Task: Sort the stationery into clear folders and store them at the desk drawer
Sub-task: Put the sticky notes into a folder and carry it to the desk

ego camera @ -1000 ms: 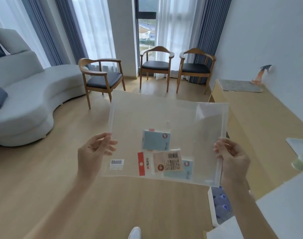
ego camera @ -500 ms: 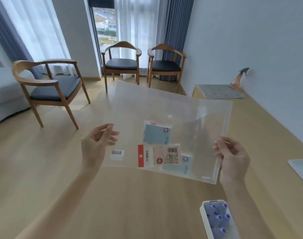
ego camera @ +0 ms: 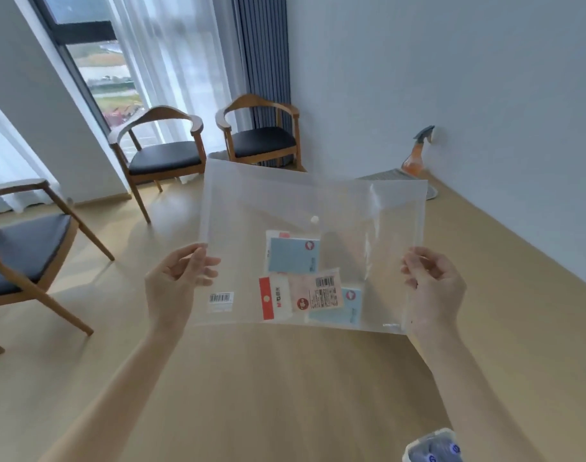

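From the head view, three wooden armchairs with dark seat cushions stand on the pale wood floor (ego camera: 95,378): one at the far left (ego camera: 21,255), one by the window (ego camera: 161,151) and one by the grey-blue pleated curtain (ego camera: 261,138). Sheer white curtains hang over the window. Along the right wall runs a light wooden bench (ego camera: 484,278); at its far end an orange spray bottle with a grey trigger (ego camera: 416,155) stands beside a grey mat (ego camera: 391,176). At the bottom right edge a white tray of blue-capped items (ego camera: 431,450) pokes into view, blurred.

Nothing stands between the viewer and the translucent plastic snap-button folder (ego camera: 351,211), which hangs in mid-air over the floor and the bench's near edge, tilted slightly. Both forearms reach forward. The left hand (ego camera: 175,285) pinches the folder's left edge between thumb and curled fingers; the right hand (ego camera: 434,288) grips the right edge the same way.

Inside, low in the folder, lie a pale blue packet with a red round logo (ego camera: 291,253), a pink packet bearing a barcode and small print (ego camera: 318,291), a red-and-white header card (ego camera: 275,298) and a second pale blue packet (ego camera: 348,308) partly under the pink one. A white barcode sticker (ego camera: 221,300) sits at the folder's lower left. The printing is too small to read.
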Motion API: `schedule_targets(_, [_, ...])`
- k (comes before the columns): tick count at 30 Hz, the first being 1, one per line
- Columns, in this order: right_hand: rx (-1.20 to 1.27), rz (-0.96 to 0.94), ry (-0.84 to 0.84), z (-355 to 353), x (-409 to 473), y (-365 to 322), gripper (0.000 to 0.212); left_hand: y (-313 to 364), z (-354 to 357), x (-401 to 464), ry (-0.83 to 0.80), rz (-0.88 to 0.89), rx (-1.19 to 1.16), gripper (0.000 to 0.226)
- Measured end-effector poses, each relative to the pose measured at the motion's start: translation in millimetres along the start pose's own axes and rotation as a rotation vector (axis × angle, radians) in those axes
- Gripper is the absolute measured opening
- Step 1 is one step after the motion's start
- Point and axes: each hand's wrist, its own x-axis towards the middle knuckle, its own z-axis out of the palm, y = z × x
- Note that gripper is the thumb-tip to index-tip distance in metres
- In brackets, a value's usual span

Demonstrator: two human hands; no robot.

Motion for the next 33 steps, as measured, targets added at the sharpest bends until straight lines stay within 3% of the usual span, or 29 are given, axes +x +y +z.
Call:
schedule_targets(12, [-0.135,-0.083,0.262,32,117,36,0.008,-69,129,165,-0.289,-0.028,-0.039,0.015])
schedule_targets(21, [-0.143,-0.181,0.648,73,160,62,0.010,-107,249,302,-0.698,-0.061,-0.090,0.011])
schedule_targets(27, [-0.139,-0.216,0.833,80,162,74,0.011,-126,318,337,-0.921,-0.078,-0.079,0.015])
schedule_targets(33, [-0.144,-0.137,0.901,58,187,93,0.009,-150,367,334,-1.003,-0.105,-0.006,0.020])
